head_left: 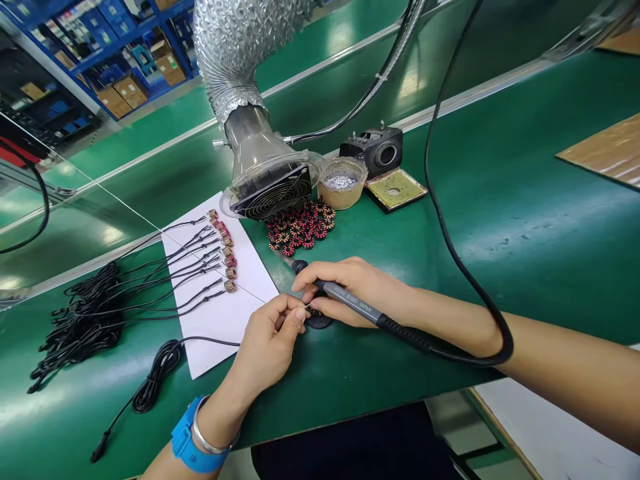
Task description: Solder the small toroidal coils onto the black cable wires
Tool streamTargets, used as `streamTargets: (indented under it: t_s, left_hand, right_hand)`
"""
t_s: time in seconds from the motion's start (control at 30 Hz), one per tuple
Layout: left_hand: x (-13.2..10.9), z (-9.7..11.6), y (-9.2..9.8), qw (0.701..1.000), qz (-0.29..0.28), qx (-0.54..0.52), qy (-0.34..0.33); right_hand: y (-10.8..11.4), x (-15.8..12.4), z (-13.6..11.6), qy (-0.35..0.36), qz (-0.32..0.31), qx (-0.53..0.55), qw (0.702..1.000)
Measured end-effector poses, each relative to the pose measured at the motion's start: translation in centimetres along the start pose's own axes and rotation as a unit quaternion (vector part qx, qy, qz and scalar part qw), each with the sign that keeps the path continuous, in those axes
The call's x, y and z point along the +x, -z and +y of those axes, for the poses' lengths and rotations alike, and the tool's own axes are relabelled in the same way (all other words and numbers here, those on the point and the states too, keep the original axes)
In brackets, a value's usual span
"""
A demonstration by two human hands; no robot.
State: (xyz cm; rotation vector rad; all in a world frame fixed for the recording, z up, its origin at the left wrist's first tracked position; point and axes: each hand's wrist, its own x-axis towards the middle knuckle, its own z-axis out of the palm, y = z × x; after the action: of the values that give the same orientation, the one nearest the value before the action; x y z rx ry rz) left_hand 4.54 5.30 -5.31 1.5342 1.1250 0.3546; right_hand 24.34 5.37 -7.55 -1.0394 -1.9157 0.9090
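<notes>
My right hand (357,290) is closed around a grey soldering iron (350,301) marked "90W", its tip pointing up and left. The thumb and fingertips of my left hand (273,337) are pinched on a thin, silvery solder wire (245,291), which stretches away to the upper left. Both hands' fingertips come close together over a small dark round piece (319,320) on the bench; fingers hide part of it. A black cable with a coiled bundle (157,377) runs in under my left hand.
On a white sheet (200,353) lie black cables ending in small copper-wound coils (229,260). Red-and-black wound rings (303,230) are heaped beneath a fume extractor hood (273,170). Behind stand a solder-filled pot (343,183), a yellow sponge tray (396,189) and a black iron stand (375,150).
</notes>
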Motion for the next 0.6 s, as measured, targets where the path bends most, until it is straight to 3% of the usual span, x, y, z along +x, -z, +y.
streamTargets:
  t_s: [0.27, 0.6]
  left_hand:
    - [-0.03, -0.12, 0.09, 1.0, -0.01, 0.028, 0.004]
    - [-0.14, -0.01, 0.14, 1.0, -0.017, 0.022, 0.01]
  right_hand:
    - [-0.08, -0.2, 0.1, 0.034, -0.003, -0.03, 0.999]
    - [0.05, -0.63, -0.45, 0.064, 0.018, 0.007, 0.998]
